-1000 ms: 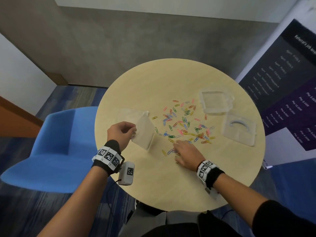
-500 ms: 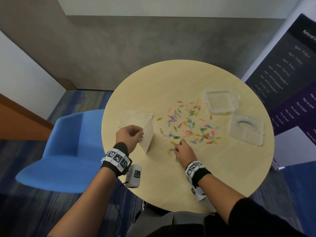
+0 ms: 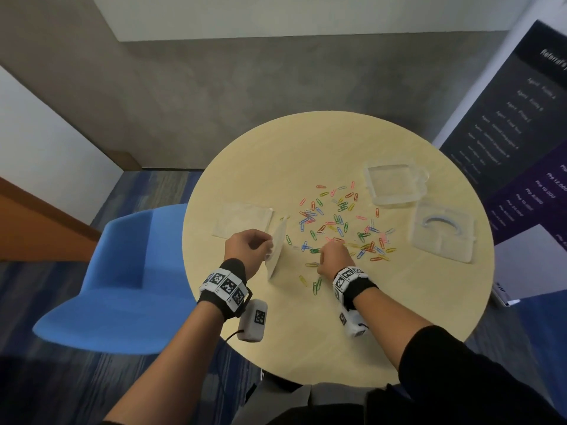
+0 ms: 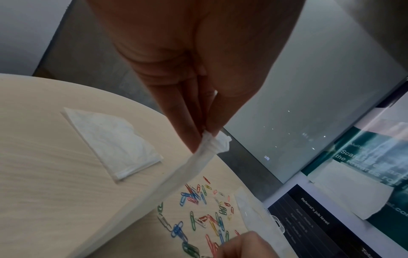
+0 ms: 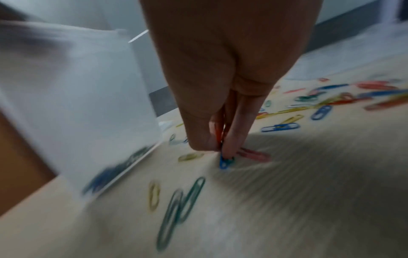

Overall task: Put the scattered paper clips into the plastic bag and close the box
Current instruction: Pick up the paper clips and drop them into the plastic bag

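Many coloured paper clips (image 3: pixel 337 222) lie scattered on the round table (image 3: pixel 306 348). My left hand (image 3: pixel 248 250) pinches the top edge of a clear plastic bag (image 3: pixel 277 253) and holds it upright, its bottom on the table. The left wrist view shows the fingertips (image 4: pixel 194 139) on the bunched bag edge (image 4: pixel 213 142). My right hand (image 3: pixel 333 259) is just right of the bag, and its fingertips (image 5: pixel 227 150) pinch paper clips (image 5: pixel 226 161), blue and red ones. Blue clips (image 5: pixel 114 172) lie inside the bag (image 5: pixel 77 104). A clear box (image 3: pixel 394 184) and its lid (image 3: pixel 441 231) lie apart at the right.
A second clear bag (image 3: pixel 242 220) lies flat on the table behind my left hand. A blue chair (image 3: pixel 122 280) stands left of the table. A dark printed banner (image 3: pixel 521 142) stands at the right. Green and yellow clips (image 3: pixel 316 285) lie near the front.
My right hand's fingers have gone from lying over the clips to pinching some. The left hand has turned the bag edge-on to the head view.
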A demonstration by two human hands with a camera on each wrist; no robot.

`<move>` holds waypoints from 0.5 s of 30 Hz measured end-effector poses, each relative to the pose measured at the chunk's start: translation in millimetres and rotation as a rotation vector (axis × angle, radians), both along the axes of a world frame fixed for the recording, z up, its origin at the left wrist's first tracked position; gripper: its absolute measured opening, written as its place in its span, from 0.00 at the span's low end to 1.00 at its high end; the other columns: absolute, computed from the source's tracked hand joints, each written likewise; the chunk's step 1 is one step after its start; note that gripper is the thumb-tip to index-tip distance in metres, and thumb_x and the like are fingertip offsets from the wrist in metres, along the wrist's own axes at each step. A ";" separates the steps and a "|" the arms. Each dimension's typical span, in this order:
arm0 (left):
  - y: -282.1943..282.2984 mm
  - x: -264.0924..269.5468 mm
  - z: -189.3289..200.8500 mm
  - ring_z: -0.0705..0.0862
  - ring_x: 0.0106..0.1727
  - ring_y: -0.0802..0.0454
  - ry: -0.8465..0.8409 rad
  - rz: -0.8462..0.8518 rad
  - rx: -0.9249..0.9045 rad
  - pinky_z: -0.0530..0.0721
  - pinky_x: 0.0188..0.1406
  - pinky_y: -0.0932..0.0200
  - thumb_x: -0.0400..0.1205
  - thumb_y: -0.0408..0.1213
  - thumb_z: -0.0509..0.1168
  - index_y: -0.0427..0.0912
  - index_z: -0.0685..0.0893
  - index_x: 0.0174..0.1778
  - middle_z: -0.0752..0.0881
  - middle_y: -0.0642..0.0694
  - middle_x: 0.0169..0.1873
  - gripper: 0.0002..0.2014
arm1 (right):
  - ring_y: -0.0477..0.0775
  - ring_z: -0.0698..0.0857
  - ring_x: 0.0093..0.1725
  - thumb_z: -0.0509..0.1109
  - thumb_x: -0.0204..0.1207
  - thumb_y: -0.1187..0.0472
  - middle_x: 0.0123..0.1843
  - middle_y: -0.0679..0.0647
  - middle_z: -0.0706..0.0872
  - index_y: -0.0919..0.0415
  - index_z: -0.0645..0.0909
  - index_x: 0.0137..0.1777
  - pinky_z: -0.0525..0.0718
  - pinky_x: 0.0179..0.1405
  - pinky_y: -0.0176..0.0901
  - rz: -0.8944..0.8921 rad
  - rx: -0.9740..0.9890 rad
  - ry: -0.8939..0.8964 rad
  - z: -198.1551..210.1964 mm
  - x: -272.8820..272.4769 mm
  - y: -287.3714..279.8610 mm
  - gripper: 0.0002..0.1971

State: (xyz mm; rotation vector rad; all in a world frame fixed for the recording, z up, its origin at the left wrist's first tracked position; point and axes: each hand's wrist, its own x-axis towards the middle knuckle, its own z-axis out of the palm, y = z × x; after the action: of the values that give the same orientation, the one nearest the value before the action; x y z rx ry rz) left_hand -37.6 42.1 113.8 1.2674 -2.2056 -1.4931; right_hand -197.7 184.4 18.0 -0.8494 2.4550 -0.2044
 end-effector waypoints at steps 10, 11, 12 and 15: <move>15.2 -26.9 -2.5 0.92 0.43 0.46 -0.015 -0.072 0.015 0.91 0.50 0.52 0.79 0.34 0.73 0.46 0.90 0.41 0.92 0.45 0.39 0.03 | 0.55 0.89 0.39 0.75 0.71 0.75 0.44 0.64 0.89 0.76 0.85 0.50 0.91 0.46 0.40 -0.693 -1.008 -0.990 74.4 -16.1 11.9 0.08; 17.7 -31.0 -2.6 0.92 0.43 0.46 -0.019 -0.085 0.020 0.91 0.50 0.51 0.79 0.34 0.73 0.46 0.90 0.41 0.92 0.45 0.39 0.02 | 0.56 0.89 0.38 0.76 0.70 0.76 0.42 0.65 0.89 0.76 0.86 0.50 0.91 0.48 0.42 -0.636 -1.023 -0.956 80.6 -11.0 4.6 0.09; 20.3 -35.0 -2.0 0.92 0.42 0.47 -0.023 -0.102 0.020 0.92 0.50 0.51 0.79 0.35 0.73 0.46 0.90 0.42 0.92 0.46 0.38 0.02 | 0.58 0.90 0.38 0.77 0.69 0.75 0.41 0.66 0.90 0.76 0.87 0.49 0.91 0.48 0.45 -0.571 -1.026 -0.895 87.0 -3.9 -1.3 0.09; 28.1 -44.0 -1.9 0.92 0.39 0.47 -0.028 -0.103 0.017 0.92 0.47 0.49 0.81 0.33 0.72 0.43 0.88 0.44 0.91 0.48 0.36 0.01 | 0.58 0.92 0.38 0.80 0.66 0.71 0.38 0.64 0.92 0.70 0.91 0.42 0.92 0.45 0.49 -0.399 -0.982 -0.575 84.1 7.6 -8.7 0.05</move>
State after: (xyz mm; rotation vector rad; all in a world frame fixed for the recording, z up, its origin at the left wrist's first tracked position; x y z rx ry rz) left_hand -81.6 70.2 112.0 1.2032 -2.3134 -1.5428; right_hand -190.1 175.7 102.1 -0.5043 1.8565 -1.6325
